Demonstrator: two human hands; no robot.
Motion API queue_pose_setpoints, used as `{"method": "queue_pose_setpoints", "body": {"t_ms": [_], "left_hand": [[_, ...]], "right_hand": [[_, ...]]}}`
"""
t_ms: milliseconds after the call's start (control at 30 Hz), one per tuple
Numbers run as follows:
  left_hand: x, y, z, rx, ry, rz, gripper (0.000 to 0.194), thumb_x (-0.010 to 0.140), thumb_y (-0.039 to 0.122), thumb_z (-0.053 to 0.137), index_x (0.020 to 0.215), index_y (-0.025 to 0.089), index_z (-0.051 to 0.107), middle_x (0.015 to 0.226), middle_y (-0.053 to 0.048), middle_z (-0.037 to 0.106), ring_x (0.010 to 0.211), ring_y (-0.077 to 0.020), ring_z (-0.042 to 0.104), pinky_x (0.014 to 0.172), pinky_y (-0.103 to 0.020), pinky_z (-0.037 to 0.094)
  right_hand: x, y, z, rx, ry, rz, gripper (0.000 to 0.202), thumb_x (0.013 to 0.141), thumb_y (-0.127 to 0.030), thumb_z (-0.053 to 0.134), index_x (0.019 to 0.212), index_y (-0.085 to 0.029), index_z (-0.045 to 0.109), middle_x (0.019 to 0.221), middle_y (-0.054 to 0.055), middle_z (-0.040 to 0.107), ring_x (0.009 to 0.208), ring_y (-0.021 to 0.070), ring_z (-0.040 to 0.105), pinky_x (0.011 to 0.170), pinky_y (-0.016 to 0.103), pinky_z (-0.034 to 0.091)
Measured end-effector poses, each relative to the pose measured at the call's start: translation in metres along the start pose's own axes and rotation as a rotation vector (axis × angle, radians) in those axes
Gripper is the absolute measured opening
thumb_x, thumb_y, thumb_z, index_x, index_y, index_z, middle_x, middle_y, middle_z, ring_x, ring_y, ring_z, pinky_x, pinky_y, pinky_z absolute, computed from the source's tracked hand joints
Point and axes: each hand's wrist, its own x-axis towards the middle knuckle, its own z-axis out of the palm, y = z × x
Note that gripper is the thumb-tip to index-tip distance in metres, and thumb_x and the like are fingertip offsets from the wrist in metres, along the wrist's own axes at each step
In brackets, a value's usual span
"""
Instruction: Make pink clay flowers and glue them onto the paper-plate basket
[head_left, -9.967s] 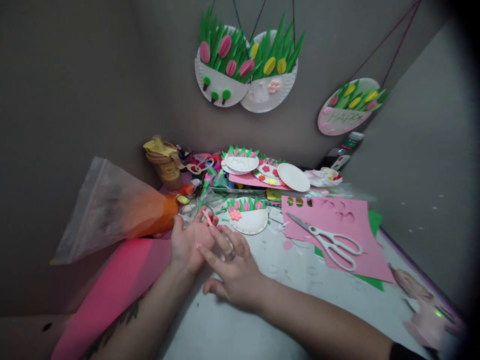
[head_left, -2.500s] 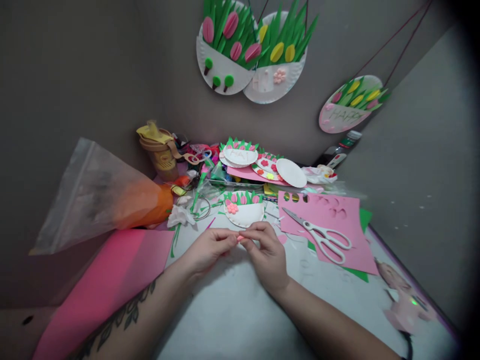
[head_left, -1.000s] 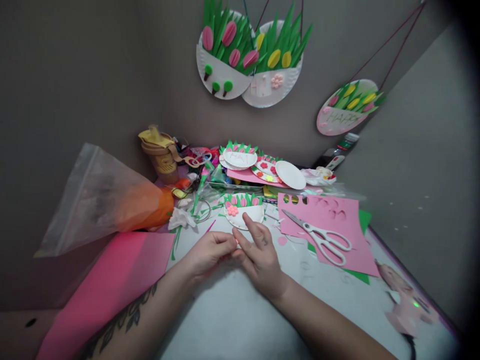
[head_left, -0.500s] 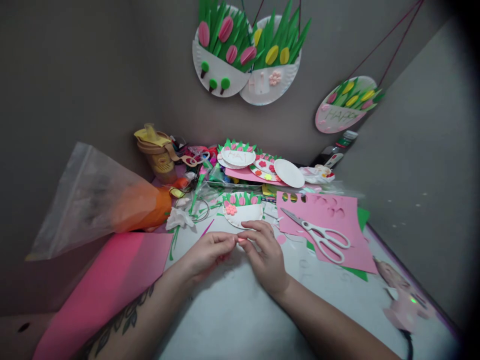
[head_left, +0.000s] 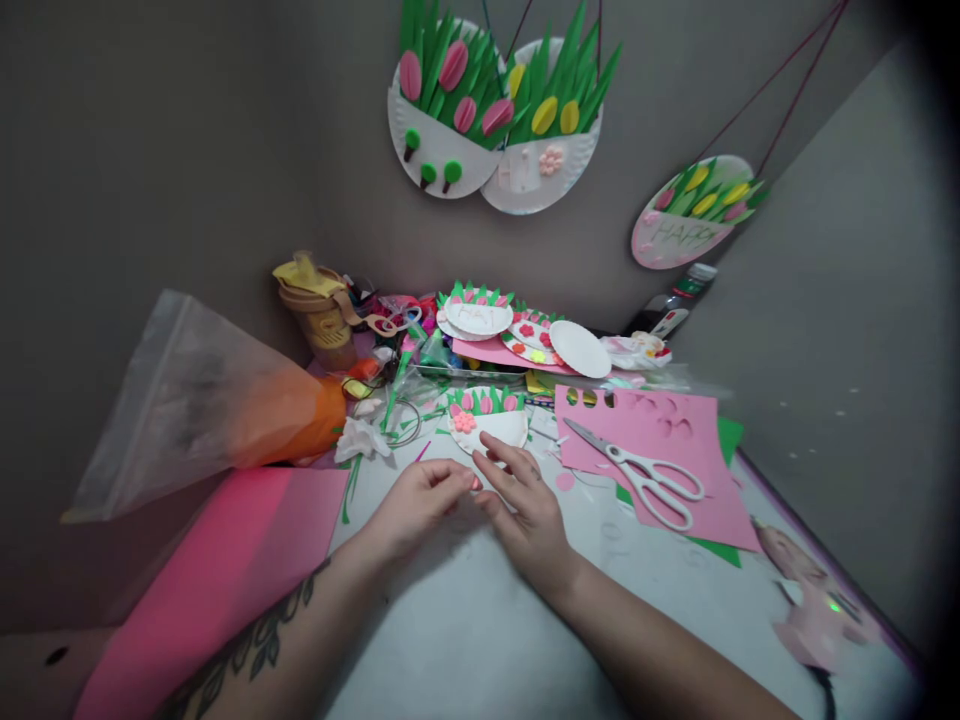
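My left hand (head_left: 429,497) pinches a small pink piece (head_left: 476,484) between thumb and forefinger; its exact kind is too small to make out. Just to its right, my right hand (head_left: 529,510) has its fingers apart and holds nothing I can see, its fingertips close to the piece. Beyond both hands lies a small white paper plate pocket (head_left: 491,430), decorated with green paper grass, pink tulips and a pink flower on its front. My right fingertips overlap its lower edge in the view.
White-handled scissors (head_left: 645,472) lie on a pink sheet (head_left: 697,440) at right, near a pink glue gun (head_left: 814,625). At left are a plastic bag (head_left: 202,400) and pink paper (head_left: 225,560). Decorated plates (head_left: 480,318) and a lidded cup (head_left: 319,320) stand behind.
My right fingers have come off the small pink piece and spread apart. The left hand still pinches it. The view has shifted slightly.
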Motion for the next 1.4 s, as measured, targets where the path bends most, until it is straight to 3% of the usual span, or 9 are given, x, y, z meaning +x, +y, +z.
{"method": "queue_pose_setpoints", "body": {"t_ms": [133, 267, 433, 533, 667, 833, 1067, 1300, 1400], "left_hand": [[-0.002, 0.003, -0.001, 0.031, -0.064, 0.014, 0.043, 0.073, 0.052, 0.068, 0.061, 0.011, 0.06, 0.055, 0.004, 0.042, 0.054, -0.0077, 0.032, 0.053, -0.022, 0.023], [-0.002, -0.001, -0.001, -0.029, -0.078, -0.001, 0.05, 0.068, 0.058, 0.069, 0.076, 0.009, 0.068, 0.057, 0.002, 0.045, 0.055, -0.0081, 0.035, 0.052, -0.022, 0.025], [-0.001, 0.004, 0.003, -0.503, 0.026, -0.015, 0.051, 0.079, 0.056, 0.059, 0.109, 0.014, 0.063, 0.064, 0.002, 0.047, 0.053, -0.0079, 0.04, 0.053, -0.019, 0.035], [-0.002, 0.014, 0.003, -0.789, 0.042, -0.063, 0.054, 0.088, 0.057, 0.042, 0.113, 0.013, 0.058, 0.07, -0.001, 0.051, 0.057, -0.0102, 0.047, 0.054, -0.02, 0.041], [-0.004, 0.026, -0.005, -0.951, 0.105, -0.147, 0.064, 0.09, 0.061, 0.021, 0.119, 0.013, 0.053, 0.082, -0.007, 0.057, 0.067, -0.0153, 0.057, 0.058, -0.024, 0.047], [-0.002, 0.026, -0.018, -1.053, 0.141, -0.016, 0.066, 0.087, 0.067, 0.022, 0.112, 0.016, 0.054, 0.084, -0.007, 0.057, 0.07, -0.0178, 0.059, 0.063, -0.03, 0.051], [0.0, 0.029, -0.017, -1.106, 0.184, -0.006, 0.064, 0.086, 0.068, 0.025, 0.106, 0.016, 0.056, 0.083, -0.008, 0.058, 0.069, -0.0188, 0.058, 0.059, -0.031, 0.049], [0.001, 0.025, -0.018, -1.088, 0.251, -0.014, 0.061, 0.087, 0.066, 0.024, 0.101, 0.017, 0.058, 0.082, -0.008, 0.058, 0.075, -0.0217, 0.058, 0.069, -0.037, 0.049], [0.004, 0.026, -0.022, -1.096, 0.287, 0.089, 0.06, 0.087, 0.065, 0.025, 0.094, 0.015, 0.058, 0.079, -0.007, 0.055, 0.069, -0.0189, 0.055, 0.064, -0.032, 0.048]], "right_hand": [[0.003, -0.003, -0.002, 0.066, 0.022, 0.08, 0.025, 0.091, -0.022, 0.055, 0.112, -0.029, 0.065, 0.121, 0.008, 0.059, 0.108, 0.0222, 0.054, 0.089, 0.041, 0.047], [0.005, -0.009, -0.005, 0.126, 0.049, 0.141, 0.007, 0.087, -0.027, 0.06, 0.09, -0.024, 0.066, 0.11, 0.008, 0.061, 0.104, 0.0223, 0.057, 0.088, 0.04, 0.047], [0.008, -0.015, -0.007, 0.091, 0.059, 0.063, 0.02, 0.092, -0.031, 0.05, 0.078, -0.022, 0.061, 0.102, 0.008, 0.06, 0.098, 0.0218, 0.057, 0.085, 0.041, 0.047], [0.015, -0.021, 0.002, 0.002, 0.018, -0.107, 0.018, 0.093, -0.028, 0.049, 0.087, -0.023, 0.065, 0.104, 0.008, 0.061, 0.1, 0.0224, 0.054, 0.088, 0.043, 0.046], [0.023, -0.025, 0.025, -0.154, 0.013, -0.243, 0.021, 0.088, -0.016, 0.055, 0.104, -0.024, 0.065, 0.112, 0.007, 0.063, 0.109, 0.0237, 0.051, 0.09, 0.041, 0.046], [0.017, -0.021, 0.04, -0.29, -0.048, -0.327, 0.032, 0.091, -0.034, 0.052, 0.118, -0.018, 0.061, 0.131, 0.012, 0.056, 0.125, 0.0308, 0.039, 0.095, 0.048, 0.041], [0.015, -0.015, 0.04, -0.381, -0.138, -0.249, 0.059, 0.082, -0.052, 0.062, 0.13, -0.02, 0.053, 0.147, 0.015, 0.037, 0.137, 0.038, 0.021, 0.102, 0.054, 0.034], [0.016, -0.023, 0.04, -0.378, -0.137, -0.298, 0.055, 0.079, -0.057, 0.063, 0.124, -0.026, 0.059, 0.145, 0.011, 0.042, 0.137, 0.0361, 0.021, 0.102, 0.051, 0.033], [0.017, -0.023, 0.038, -0.378, -0.153, -0.297, 0.049, 0.081, -0.052, 0.063, 0.123, -0.026, 0.059, 0.145, 0.011, 0.041, 0.136, 0.0355, 0.023, 0.101, 0.052, 0.033]]}}
